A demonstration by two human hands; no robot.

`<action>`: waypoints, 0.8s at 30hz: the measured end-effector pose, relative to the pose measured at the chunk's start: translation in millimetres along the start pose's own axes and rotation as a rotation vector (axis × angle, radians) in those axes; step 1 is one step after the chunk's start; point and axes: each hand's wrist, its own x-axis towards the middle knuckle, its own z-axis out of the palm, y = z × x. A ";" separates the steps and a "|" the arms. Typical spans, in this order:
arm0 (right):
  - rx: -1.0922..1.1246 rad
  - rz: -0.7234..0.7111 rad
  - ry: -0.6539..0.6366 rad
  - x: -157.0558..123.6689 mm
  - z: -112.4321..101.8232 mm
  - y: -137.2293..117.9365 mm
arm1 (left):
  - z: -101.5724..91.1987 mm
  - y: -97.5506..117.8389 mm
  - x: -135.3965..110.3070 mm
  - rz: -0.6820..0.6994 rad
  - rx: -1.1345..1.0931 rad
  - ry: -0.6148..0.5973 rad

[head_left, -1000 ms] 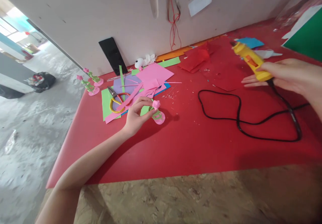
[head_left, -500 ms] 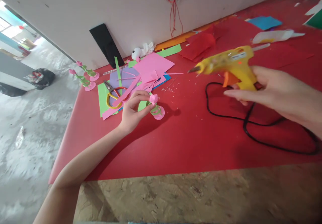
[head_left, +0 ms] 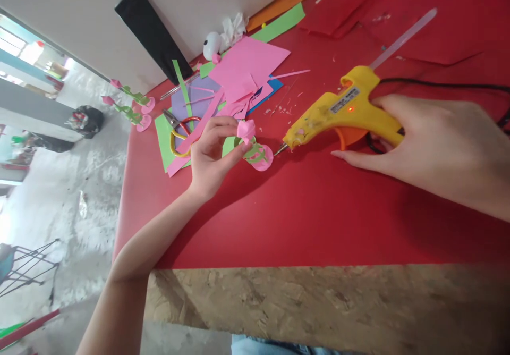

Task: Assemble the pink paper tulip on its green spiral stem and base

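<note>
My left hand [head_left: 215,155] pinches a small paper flower [head_left: 246,130] by its pink bud. Its green stem curls down to a round pink paper base [head_left: 263,158], tilted over the red table. A yellow hot glue gun [head_left: 338,108] with an orange trigger is in my right hand [head_left: 434,142]. The gun's metal nozzle points down to the left, close to the edge of the pink base; I cannot tell whether they touch. A clear glue stick [head_left: 404,39] juts out of its back, and a small light glows on its side.
Behind my left hand lie scissors [head_left: 179,132], pink paper [head_left: 251,65] and green and purple sheets. Two finished-looking paper flowers [head_left: 131,108] stand at the table's left edge. A black panel [head_left: 153,33] leans on the wall. The gun's black cord [head_left: 446,83] runs right.
My right hand has brought the glue gun left and down, so its nozzle is now beside the flower's base. The left hand keeps its pinch, and the camera view has shifted.
</note>
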 end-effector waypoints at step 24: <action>0.172 -0.283 0.119 0.7 31.3 27.9 | -5.2 -9.5 5.5 0.154 0.095 -0.041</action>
